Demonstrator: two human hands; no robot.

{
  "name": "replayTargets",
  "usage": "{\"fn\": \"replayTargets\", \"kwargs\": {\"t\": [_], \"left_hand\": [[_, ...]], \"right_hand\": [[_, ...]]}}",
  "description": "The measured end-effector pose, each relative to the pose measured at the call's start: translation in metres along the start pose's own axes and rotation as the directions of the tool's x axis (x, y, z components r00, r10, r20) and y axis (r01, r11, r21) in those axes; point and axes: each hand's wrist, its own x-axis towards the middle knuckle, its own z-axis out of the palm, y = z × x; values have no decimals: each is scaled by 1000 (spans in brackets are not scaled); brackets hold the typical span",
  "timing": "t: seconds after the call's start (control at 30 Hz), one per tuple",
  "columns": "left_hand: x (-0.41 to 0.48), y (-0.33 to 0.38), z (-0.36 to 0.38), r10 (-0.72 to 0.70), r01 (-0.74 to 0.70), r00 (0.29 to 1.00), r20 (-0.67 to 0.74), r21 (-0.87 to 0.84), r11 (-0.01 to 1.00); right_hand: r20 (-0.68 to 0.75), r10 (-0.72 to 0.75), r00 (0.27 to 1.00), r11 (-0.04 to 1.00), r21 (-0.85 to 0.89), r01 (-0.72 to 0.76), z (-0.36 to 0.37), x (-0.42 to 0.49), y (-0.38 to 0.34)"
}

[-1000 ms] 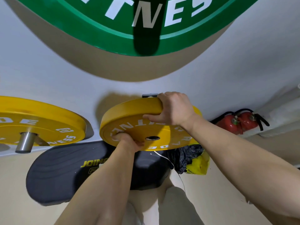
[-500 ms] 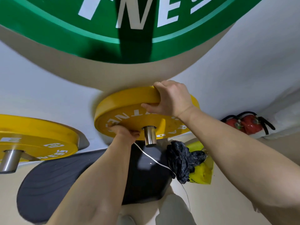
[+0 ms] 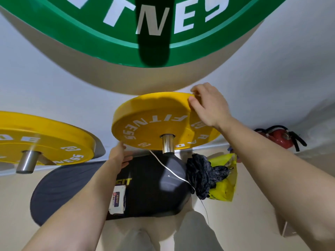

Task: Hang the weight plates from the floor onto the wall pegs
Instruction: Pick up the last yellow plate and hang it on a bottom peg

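A yellow weight plate hangs against the white wall, with a steel peg sticking out through its centre hole. My right hand is at the plate's upper right rim, fingertips pinching the edge. Just under the lower left rim is my left hand, fingers apart and holding nothing. A second yellow plate hangs on its own peg to the left. Above both, a large green plate hangs on the wall. On the floor below, a black plate leans at the wall.
A dark cloth and a yellow bag lie on the floor right of the black plate. Two red fire extinguishers stand by the wall at the right. A thin white cord hangs across the black plate.
The yellow plate slid onto the peg and back to the wall. My left hand let go of its lower rim and dropped away. My right hand loosened to a fingertip hold.
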Motion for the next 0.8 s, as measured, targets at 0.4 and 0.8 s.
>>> {"fn": "replayTargets", "kwargs": {"t": [0.4,0.8], "left_hand": [[-52,40,4,419,-398,893,-167,145,906],[-64,35,16,599,-539,791,-128,320,779]], "right_hand": [[302,464,833,788,290,-543,1,-70,18],[347,678,649,538,368,-759,14,-63,13]]}}
